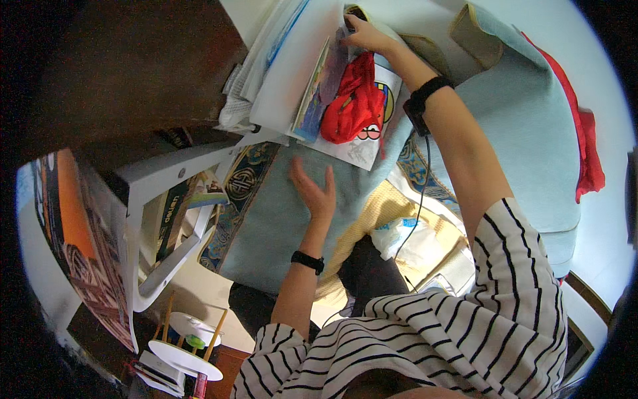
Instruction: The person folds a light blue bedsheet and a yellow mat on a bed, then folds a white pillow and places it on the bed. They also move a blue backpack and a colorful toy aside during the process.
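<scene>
My right hand (366, 36) reaches to the top centre, with its fingertips at the edge of a translucent purple item (335, 75); whether it grips anything is hard to tell. Below it lies a red cloth bundle (351, 104) on a white sheet with a cartoon print (361, 152). Left of the bundle stands a thin colourful book (310, 112). My left hand (314, 192) is over light blue fabric (269, 214), fingers apart and holding nothing. Both wrists wear black bands, and a cable (423, 194) runs down from the right one.
A white frame (174, 172) and a printed panel (75, 239) stand at left. Plastic-wrapped sheets (249, 85) are at upper left. A small round tiered rack (184, 360) is at lower left. A white plastic bag (403, 239) lies on yellow fabric (381, 204). Red cloth (590, 154) hangs at right.
</scene>
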Available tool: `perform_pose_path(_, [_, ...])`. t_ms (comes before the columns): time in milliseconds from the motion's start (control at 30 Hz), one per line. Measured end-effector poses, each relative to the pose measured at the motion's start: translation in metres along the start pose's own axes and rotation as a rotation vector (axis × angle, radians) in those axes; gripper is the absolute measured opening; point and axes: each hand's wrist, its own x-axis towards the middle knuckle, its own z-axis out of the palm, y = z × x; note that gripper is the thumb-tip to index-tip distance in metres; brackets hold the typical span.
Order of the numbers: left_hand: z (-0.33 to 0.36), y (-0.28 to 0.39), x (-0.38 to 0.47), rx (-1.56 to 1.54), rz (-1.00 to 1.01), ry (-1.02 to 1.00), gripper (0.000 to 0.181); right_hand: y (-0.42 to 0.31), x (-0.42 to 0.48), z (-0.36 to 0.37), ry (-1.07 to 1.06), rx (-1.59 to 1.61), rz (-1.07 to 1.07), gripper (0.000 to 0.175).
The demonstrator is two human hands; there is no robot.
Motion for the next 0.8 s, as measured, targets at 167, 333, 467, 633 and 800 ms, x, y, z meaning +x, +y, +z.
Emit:
perform_pose_path(167, [-0.01,0.012,0.078,0.068,0.061,0.218,0.075,-0.004,0.014,-0.001,-0.078,0.064,0.04,0.061])
perform_pose_path(333, [-0.013,0.015,0.107,0.179,0.038,0.077,0.07,-0.005,0.012,0.005,0.048,0.063,-0.01,0.06])
perform_pose_path(467, [-0.014,0.02,0.118,0.135,0.146,0.018,0.061,0.011,0.02,-0.01,0.11,-0.005,0.004,0.049])
perform_pose_path(633, [0.027,0.032,0.159,0.168,0.228,0.052,0.057,0.032,0.048,-0.045,0.331,0.022,-0.217,0.05])
perform_pose_path(800, [0.051,0.019,0.18,0.018,0.034,0.026,0.068,0.011,0.035,-0.029,0.508,-0.211,0.115,0.047])
